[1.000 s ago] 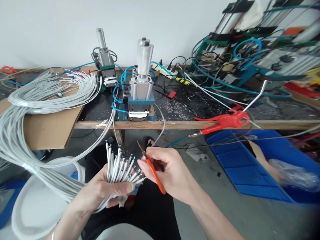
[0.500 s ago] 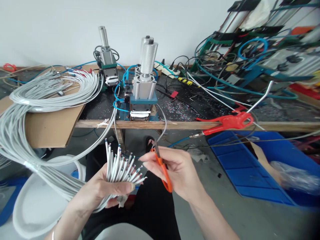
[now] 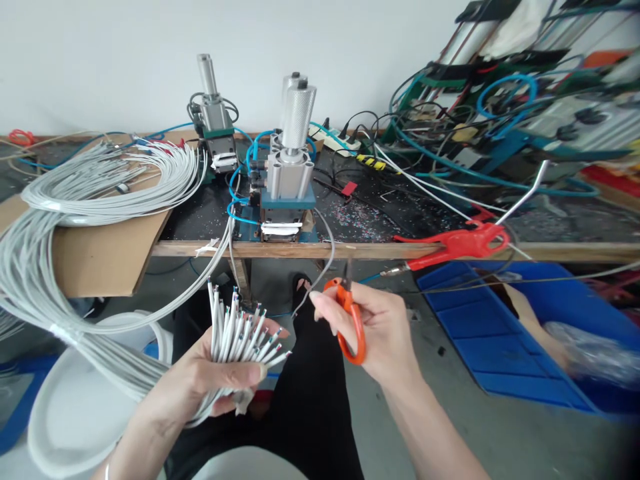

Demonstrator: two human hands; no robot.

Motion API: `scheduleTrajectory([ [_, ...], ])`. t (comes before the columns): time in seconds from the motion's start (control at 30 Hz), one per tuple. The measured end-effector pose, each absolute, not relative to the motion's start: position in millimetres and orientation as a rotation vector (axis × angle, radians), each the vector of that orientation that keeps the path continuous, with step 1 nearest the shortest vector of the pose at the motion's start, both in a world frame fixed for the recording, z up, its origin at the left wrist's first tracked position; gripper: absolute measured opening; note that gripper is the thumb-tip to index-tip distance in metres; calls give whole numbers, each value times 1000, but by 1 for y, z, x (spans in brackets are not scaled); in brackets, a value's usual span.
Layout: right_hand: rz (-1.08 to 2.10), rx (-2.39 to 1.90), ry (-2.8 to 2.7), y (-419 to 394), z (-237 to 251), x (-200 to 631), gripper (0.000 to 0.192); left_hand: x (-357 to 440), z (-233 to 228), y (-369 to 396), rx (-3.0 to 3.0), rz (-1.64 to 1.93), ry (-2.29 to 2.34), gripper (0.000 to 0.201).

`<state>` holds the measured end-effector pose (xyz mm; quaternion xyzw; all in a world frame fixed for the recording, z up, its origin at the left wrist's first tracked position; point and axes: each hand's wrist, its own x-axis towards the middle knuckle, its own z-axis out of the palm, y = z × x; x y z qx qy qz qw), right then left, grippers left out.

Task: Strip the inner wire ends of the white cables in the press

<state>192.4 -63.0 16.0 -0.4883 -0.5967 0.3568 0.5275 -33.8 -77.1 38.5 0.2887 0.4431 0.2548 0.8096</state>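
Cable bundle (image 3: 235,333): smooth matt grey plastic sheath. Snips (image 3: 350,320): glossy orange plastic handles. Pneumatic press (image 3: 290,160): knurled bright metal cyl.; bench edge (image 3: 350,251): bare rough wood.

Two hands: left hand (image 3: 200,383), right hand (image 3: 383,327). One pair of orange scissors (image 3: 350,323). One bundle of white cables (image 3: 240,333) (single strands too many to count exactly). Two pneumatic presses on the tabletop (image 3: 350,250): front press (image 3: 289,167), rear press (image 3: 216,120). One red clamp (image 3: 457,243). One blue bin (image 3: 505,333). One cardboard sheet (image 3: 95,260). One power strip (image 3: 333,138).
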Motion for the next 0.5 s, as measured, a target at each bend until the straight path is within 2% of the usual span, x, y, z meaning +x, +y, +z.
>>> scheduleTrajectory([
  [0.13, 965, -1189, -1742, -71, 16, 199, 47, -35, 38, -77, 601, 559, 931, 57],
  [0.33, 897, -1187, -1981, -78, 15, 201, 42, -34, 39, -80, 592, 570, 963, 55],
  [0.5, 854, -1206, -2006, -76, 9, 201, 45, -35, 40, -79, 614, 545, 970, 60],
])
